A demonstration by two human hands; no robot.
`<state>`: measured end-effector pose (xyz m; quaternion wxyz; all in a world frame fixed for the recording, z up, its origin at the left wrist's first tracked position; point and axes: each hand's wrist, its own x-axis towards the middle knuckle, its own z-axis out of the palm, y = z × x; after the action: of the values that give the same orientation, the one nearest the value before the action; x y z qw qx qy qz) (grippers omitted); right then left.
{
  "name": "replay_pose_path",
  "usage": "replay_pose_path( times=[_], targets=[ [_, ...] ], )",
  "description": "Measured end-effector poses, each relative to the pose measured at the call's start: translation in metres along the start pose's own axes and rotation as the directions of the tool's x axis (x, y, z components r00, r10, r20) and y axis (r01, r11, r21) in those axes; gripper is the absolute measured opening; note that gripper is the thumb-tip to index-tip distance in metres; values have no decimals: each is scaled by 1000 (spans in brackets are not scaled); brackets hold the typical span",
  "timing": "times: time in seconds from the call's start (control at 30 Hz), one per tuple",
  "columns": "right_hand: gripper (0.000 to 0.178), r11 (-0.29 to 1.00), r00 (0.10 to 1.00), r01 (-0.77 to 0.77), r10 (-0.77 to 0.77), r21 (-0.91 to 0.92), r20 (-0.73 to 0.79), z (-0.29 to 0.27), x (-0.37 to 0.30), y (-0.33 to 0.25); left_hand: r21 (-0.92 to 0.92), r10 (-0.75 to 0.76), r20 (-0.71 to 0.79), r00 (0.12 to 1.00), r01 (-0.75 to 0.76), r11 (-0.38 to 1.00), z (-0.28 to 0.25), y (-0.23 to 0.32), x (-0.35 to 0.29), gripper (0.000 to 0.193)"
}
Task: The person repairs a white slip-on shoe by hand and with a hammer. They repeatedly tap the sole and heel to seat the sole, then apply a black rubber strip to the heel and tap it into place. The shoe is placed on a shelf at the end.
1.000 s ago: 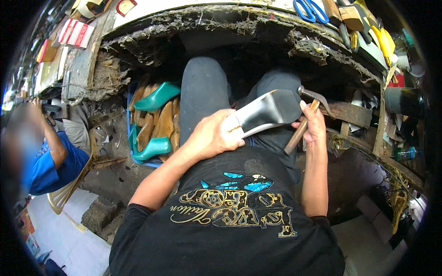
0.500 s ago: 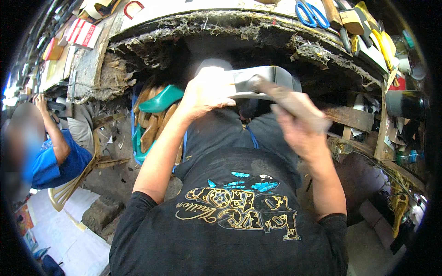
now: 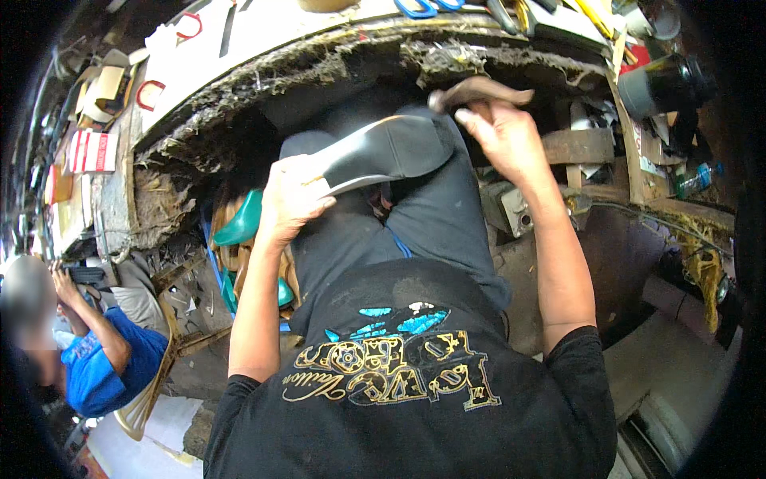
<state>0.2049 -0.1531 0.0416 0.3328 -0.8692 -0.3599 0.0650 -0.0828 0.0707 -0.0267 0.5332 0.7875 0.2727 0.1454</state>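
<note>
Across my thighs lies a shoe (image 3: 381,156), its smooth black sole turned up and its toe pointing right. My left hand (image 3: 295,195) is closed around the heel end. My right hand (image 3: 504,137) grips a hammer (image 3: 499,89) by its brown wooden handle, just beyond the toe. The hammer's rounded metal head is close to the toe; whether it touches the sole I cannot tell.
Ahead runs a ragged-edged workbench (image 3: 263,57) with blue-handled scissors (image 3: 427,8) on it. Left of my legs, a blue crate (image 3: 214,259) holds green and brown shoe lasts (image 3: 242,219). Another person in a blue shirt (image 3: 120,359) sits at far left.
The hammer has swung from over the sole to beyond the toe, its handle now pointing right instead of down toward me. The shoe is tilted, toe farther up. The view has shifted right.
</note>
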Motion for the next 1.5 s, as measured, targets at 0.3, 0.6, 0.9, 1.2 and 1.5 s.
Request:
replay_pose_path(
  times=[0.3,0.6,0.9,1.2,1.5],
  targets=[
    [46,999,999,9,-7,52,-41,-6,-13,23,213,182,-12,983,-175,961,0,-12,-2,77],
    [42,975,970,-208,215,-74,112,-13,-47,55,475,262,237,936,-347,809,-17,-25,10,52],
    [35,982,990,-141,141,128,9,-4,-72,38,90,113,34,993,-115,989,-18,-41,15,83],
    [26,968,967,202,-173,150,-186,17,-81,18,156,276,52,960,-280,947,-19,-58,26,77],
    [18,948,948,317,-317,-2,-2,8,-61,-33,323,433,95,896,-439,838,-14,-43,21,72]
  ],
)
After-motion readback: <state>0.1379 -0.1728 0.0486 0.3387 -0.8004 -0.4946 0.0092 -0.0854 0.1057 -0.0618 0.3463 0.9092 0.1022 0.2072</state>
